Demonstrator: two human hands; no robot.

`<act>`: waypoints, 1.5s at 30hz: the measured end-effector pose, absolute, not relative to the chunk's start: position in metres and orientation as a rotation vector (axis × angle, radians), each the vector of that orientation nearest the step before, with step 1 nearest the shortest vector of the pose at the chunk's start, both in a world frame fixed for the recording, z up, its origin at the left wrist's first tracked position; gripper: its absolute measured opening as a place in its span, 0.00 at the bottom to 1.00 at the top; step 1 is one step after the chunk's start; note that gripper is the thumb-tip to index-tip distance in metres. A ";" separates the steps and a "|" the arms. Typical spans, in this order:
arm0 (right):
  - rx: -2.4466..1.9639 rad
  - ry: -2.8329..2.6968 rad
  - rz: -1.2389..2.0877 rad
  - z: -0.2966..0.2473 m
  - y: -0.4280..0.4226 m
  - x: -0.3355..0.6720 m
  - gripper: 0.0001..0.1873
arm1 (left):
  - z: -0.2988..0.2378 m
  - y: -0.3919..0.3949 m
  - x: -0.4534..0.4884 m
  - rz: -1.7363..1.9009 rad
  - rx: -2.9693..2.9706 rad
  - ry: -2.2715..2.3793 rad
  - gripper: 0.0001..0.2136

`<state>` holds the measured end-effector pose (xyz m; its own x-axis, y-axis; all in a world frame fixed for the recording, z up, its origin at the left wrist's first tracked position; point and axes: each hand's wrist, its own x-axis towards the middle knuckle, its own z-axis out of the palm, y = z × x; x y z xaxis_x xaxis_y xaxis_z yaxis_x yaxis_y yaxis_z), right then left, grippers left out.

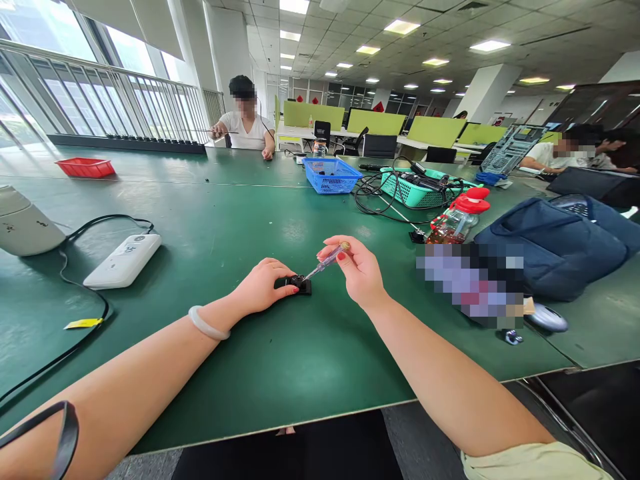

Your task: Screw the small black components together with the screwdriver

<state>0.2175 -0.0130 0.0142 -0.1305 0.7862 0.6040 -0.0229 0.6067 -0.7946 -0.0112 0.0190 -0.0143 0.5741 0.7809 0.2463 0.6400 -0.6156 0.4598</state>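
Note:
Near the middle of the green table [215, 227], a small black block-like part [305, 287] lies on the surface. My left hand [264, 285] is closed on it, thumb at the near side and fingers over the far side, covering much of it. A screwdriver [327, 262] with a see-through purplish handle is pinched in my right hand [361, 268]. It slants down to the left, its tip at the top of the black part; whether the tip sits in a screw is too small to tell.
On the left are a white power bank [124, 260], a black cable [107, 310] and a pale container [25, 223]. Blue basket [333, 177], green basket [410, 193], red-lidded bottle [457, 217] and dark bag [555, 247] stand behind and right. A person [245, 127] sits across the table.

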 end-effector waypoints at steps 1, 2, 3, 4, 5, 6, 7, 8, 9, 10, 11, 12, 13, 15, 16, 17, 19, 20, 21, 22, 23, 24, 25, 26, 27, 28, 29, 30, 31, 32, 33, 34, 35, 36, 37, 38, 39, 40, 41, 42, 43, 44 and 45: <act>-0.667 -1.559 0.796 0.014 -0.013 0.217 0.18 | -0.014 0.019 -0.011 0.621 2.487 1.160 0.16; -0.671 -1.558 0.801 0.014 -0.013 0.218 0.19 | -0.014 0.019 -0.011 0.623 2.486 1.157 0.16; -0.673 -1.556 0.805 0.014 -0.013 0.218 0.19 | -0.014 0.019 -0.011 0.624 2.485 1.157 0.16; -0.673 -1.554 0.805 0.014 -0.013 0.218 0.19 | -0.014 0.019 -0.011 0.626 2.483 1.158 0.16; -0.672 -1.554 0.803 0.014 -0.013 0.218 0.19 | -0.014 0.019 -0.011 0.626 2.481 1.158 0.16; -0.672 -1.558 0.800 0.014 -0.013 0.218 0.19 | -0.014 0.019 -0.011 0.629 2.480 1.159 0.16; -0.674 -1.565 0.797 0.014 -0.013 0.218 0.19 | -0.015 0.019 -0.011 0.632 2.479 1.159 0.16; -0.676 -1.572 0.794 0.014 -0.013 0.218 0.19 | -0.015 0.019 -0.011 0.635 2.478 1.158 0.16; -0.678 -1.578 0.791 0.015 -0.013 0.219 0.19 | -0.015 0.020 -0.011 0.637 2.478 1.158 0.16; -0.679 -1.580 0.788 0.015 -0.013 0.219 0.19 | -0.016 0.020 -0.012 0.638 2.477 1.160 0.16; -0.678 -1.578 0.787 0.015 -0.013 0.220 0.19 | -0.016 0.020 -0.012 0.637 2.476 1.163 0.16; -0.675 -1.571 0.787 0.015 -0.013 0.220 0.19 | -0.016 0.020 -0.012 0.635 2.476 1.165 0.16; -0.670 -1.562 0.789 0.015 -0.012 0.220 0.19 | -0.016 0.020 -0.012 0.630 2.477 1.166 0.16; -0.661 -1.546 0.798 0.015 -0.012 0.221 0.18 | -0.015 0.019 -0.012 0.622 2.477 1.169 0.15; -0.661 -1.543 0.803 0.015 -0.011 0.221 0.18 | -0.015 0.019 -0.011 0.618 2.476 1.170 0.15; -0.665 -1.543 0.807 0.014 -0.011 0.221 0.18 | -0.014 0.019 -0.011 0.615 2.475 1.172 0.15; -0.675 -1.544 0.809 0.014 -0.011 0.220 0.19 | -0.014 0.018 -0.011 0.613 2.472 1.176 0.14; -0.679 -1.542 0.810 0.014 -0.011 0.220 0.19 | -0.014 0.018 -0.011 0.613 2.472 1.175 0.14; -0.679 -1.539 0.812 0.014 -0.011 0.220 0.19 | -0.014 0.018 -0.011 0.616 2.473 1.175 0.14; -0.676 -1.535 0.815 0.014 -0.011 0.220 0.19 | -0.014 0.018 -0.011 0.618 2.475 1.174 0.14; -0.672 -1.532 0.819 0.014 -0.011 0.220 0.19 | -0.014 0.018 -0.011 0.620 2.477 1.174 0.14; -0.666 -1.529 0.824 0.014 -0.011 0.220 0.19 | -0.014 0.018 -0.011 0.619 2.480 1.173 0.14; -0.660 -1.526 0.829 0.014 -0.011 0.220 0.19 | -0.014 0.018 -0.011 0.617 2.482 1.172 0.14; -0.654 -1.523 0.833 0.014 -0.011 0.220 0.19 | -0.014 0.018 -0.011 0.613 2.484 1.171 0.15; -0.651 -1.521 0.836 0.014 -0.011 0.220 0.19 | -0.014 0.018 -0.011 0.610 2.483 1.172 0.15; -0.651 -1.519 0.839 0.014 -0.011 0.220 0.19 | -0.014 0.018 -0.011 0.606 2.481 1.173 0.15; -0.652 -1.519 0.839 0.014 -0.011 0.220 0.19 | -0.014 0.018 -0.010 0.604 2.479 1.174 0.15; -0.654 -1.523 0.838 0.014 -0.011 0.220 0.18 | -0.014 0.018 -0.010 0.603 2.477 1.176 0.15; -0.655 -1.530 0.838 0.014 -0.011 0.220 0.18 | -0.014 0.019 -0.010 0.603 2.476 1.178 0.15; -0.654 -1.540 0.837 0.015 -0.012 0.220 0.18 | -0.015 0.019 -0.010 0.604 2.478 1.176 0.15; -0.651 -1.556 0.834 0.015 -0.013 0.220 0.17 | -0.015 0.019 -0.010 0.607 2.481 1.173 0.15; -0.650 -1.578 0.829 0.016 -0.014 0.220 0.17 | -0.015 0.019 -0.010 0.610 2.485 1.170 0.15; -0.653 -1.606 0.818 0.018 -0.016 0.219 0.17 | -0.015 0.019 -0.011 0.612 2.490 1.168 0.15; -0.660 -1.641 0.799 0.019 -0.019 0.218 0.16 | -0.015 0.019 -0.011 0.614 2.494 1.168 0.15; -0.670 -1.680 0.768 0.021 -0.021 0.218 0.16 | -0.015 0.019 -0.011 0.613 2.498 1.172 0.15; -0.685 -1.723 0.723 0.023 -0.023 0.217 0.15 | -0.015 0.019 -0.011 0.612 2.501 1.180 0.15; -0.702 -1.766 0.667 0.024 -0.026 0.216 0.14 | -0.016 0.019 -0.011 0.611 2.503 1.189 0.15; -0.719 -1.803 0.605 0.025 -0.028 0.215 0.13 | -0.016 0.019 -0.010 0.609 2.504 1.195 0.15; -0.734 -1.832 0.545 0.026 -0.029 0.214 0.13 | -0.016 0.020 -0.010 0.610 2.506 1.196 0.15; -0.748 -1.850 0.494 0.027 -0.030 0.212 0.12 | -0.016 0.020 -0.010 0.611 2.509 1.192 0.15; -0.759 -1.858 0.454 0.027 -0.030 0.211 0.11 | -0.017 0.020 -0.010 0.613 2.513 1.184 0.15; -0.770 -1.858 0.427 0.027 -0.030 0.210 0.11 | -0.017 0.020 -0.010 0.617 2.516 1.176 0.15; -0.783 -1.853 0.407 0.027 -0.029 0.210 0.10 | -0.017 0.020 -0.010 0.622 2.519 1.171 0.15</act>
